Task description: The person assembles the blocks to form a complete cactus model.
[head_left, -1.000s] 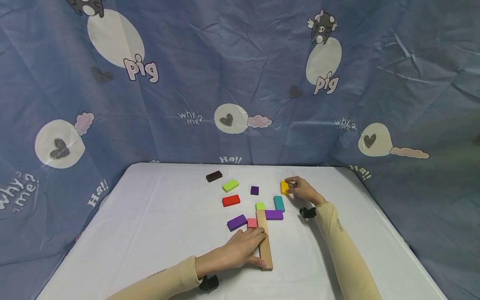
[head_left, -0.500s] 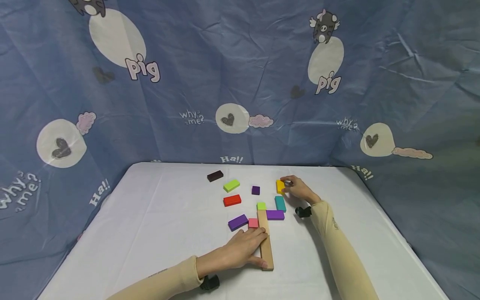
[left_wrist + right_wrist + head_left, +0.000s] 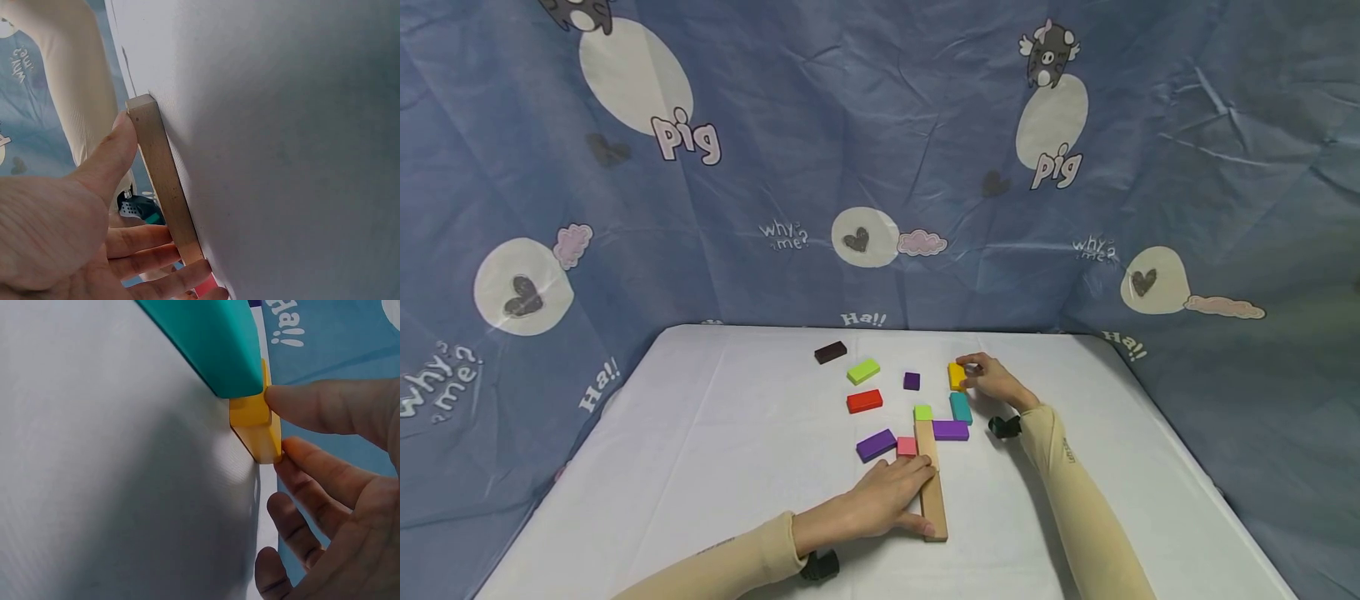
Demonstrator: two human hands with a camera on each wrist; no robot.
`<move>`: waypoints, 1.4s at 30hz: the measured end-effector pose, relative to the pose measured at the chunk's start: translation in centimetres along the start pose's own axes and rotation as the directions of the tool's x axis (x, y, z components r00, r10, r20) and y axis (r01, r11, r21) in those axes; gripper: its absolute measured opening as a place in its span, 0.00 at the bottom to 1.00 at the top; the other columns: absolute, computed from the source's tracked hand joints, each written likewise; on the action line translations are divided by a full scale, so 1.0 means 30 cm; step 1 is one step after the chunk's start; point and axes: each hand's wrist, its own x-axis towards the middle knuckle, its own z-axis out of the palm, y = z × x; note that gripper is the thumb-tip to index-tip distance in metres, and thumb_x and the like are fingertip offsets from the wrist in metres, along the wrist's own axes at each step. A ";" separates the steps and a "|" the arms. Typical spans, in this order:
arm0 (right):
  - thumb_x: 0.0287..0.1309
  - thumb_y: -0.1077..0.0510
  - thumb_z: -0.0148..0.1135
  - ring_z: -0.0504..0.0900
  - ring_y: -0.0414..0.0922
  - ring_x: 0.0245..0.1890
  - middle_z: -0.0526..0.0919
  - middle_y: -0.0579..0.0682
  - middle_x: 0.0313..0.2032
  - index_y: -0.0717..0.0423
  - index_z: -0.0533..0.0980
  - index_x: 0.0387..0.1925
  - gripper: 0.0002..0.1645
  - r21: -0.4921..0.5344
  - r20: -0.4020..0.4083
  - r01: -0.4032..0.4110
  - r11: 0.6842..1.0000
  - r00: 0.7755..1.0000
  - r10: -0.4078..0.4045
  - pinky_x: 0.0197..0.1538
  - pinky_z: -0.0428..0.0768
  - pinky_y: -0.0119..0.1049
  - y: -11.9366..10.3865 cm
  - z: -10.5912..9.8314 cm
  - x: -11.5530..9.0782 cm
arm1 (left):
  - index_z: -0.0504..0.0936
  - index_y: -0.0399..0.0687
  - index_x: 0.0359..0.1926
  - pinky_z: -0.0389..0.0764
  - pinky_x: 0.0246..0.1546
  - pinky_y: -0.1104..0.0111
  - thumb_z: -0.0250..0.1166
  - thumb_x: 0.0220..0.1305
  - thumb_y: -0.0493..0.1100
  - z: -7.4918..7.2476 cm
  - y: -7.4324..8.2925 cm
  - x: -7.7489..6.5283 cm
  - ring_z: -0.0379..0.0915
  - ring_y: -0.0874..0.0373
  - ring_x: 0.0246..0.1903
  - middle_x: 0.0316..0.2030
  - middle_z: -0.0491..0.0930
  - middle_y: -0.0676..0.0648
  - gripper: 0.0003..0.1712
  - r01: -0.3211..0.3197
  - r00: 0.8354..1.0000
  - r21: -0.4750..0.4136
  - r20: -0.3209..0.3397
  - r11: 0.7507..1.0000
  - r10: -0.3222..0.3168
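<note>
In the head view my left hand (image 3: 887, 497) lies on a long wooden strip (image 3: 934, 508) on the table, its thumb at the near end and its fingertips across the middle. The left wrist view shows those fingers spread along the wood. Farther back, my right hand (image 3: 996, 381) touches a yellow block (image 3: 956, 377). In the right wrist view, the thumb and index finger meet the yellow block's side, and the other fingers stay off it. A teal block (image 3: 961, 407) sits just nearer than the yellow one. At the strip's far end is a small lime block (image 3: 922, 412).
A purple block (image 3: 951, 430) adjoins the strip's right side, a pink block (image 3: 906, 447) its left. Another purple block (image 3: 876, 446), a red block (image 3: 865, 402), a lime block (image 3: 863, 372), a dark block (image 3: 831, 352) and a small dark purple block (image 3: 912, 381) lie around.
The right hand and the yellow block have shifted left together, bringing the block behind the teal one. The left hand stays in place on the wooden strip.
</note>
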 end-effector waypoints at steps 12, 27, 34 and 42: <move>0.53 0.62 0.62 0.67 0.58 0.64 0.70 0.60 0.64 0.58 0.72 0.62 0.32 0.006 0.012 0.016 1.000 1.000 -0.016 0.68 0.60 0.57 0.002 0.003 -0.012 | 0.67 0.51 0.68 0.72 0.57 0.52 0.62 0.50 0.72 -0.001 0.003 0.001 0.63 0.55 0.65 0.67 0.66 0.52 0.49 0.000 1.000 0.013 -0.007 1.000 0.000; 0.52 0.61 0.63 0.69 0.55 0.60 0.70 0.57 0.64 0.55 0.71 0.62 0.32 0.037 0.007 -0.028 0.999 1.000 0.028 0.67 0.60 0.57 0.006 0.017 -0.028 | 0.67 0.50 0.68 0.73 0.56 0.52 0.61 0.51 0.72 -0.003 0.002 0.002 0.64 0.55 0.65 0.67 0.66 0.51 0.49 -0.013 1.000 0.007 -0.009 1.000 0.013; 0.51 0.61 0.62 0.69 0.55 0.59 0.69 0.58 0.64 0.55 0.71 0.61 0.32 0.039 0.000 -0.028 0.999 1.000 0.028 0.68 0.59 0.59 0.004 0.019 -0.032 | 0.67 0.51 0.67 0.73 0.56 0.53 0.61 0.50 0.72 0.000 0.000 0.002 0.65 0.56 0.64 0.66 0.67 0.52 0.49 -0.018 1.000 0.018 -0.015 1.000 0.018; 0.51 0.61 0.62 0.69 0.55 0.59 0.69 0.57 0.64 0.53 0.71 0.62 0.32 0.028 -0.004 -0.051 0.998 0.999 0.052 0.67 0.59 0.58 0.006 0.020 -0.034 | 0.67 0.50 0.67 0.73 0.55 0.53 0.61 0.50 0.72 -0.001 0.000 0.001 0.64 0.56 0.64 0.66 0.67 0.52 0.49 -0.020 1.000 0.015 -0.017 1.000 0.020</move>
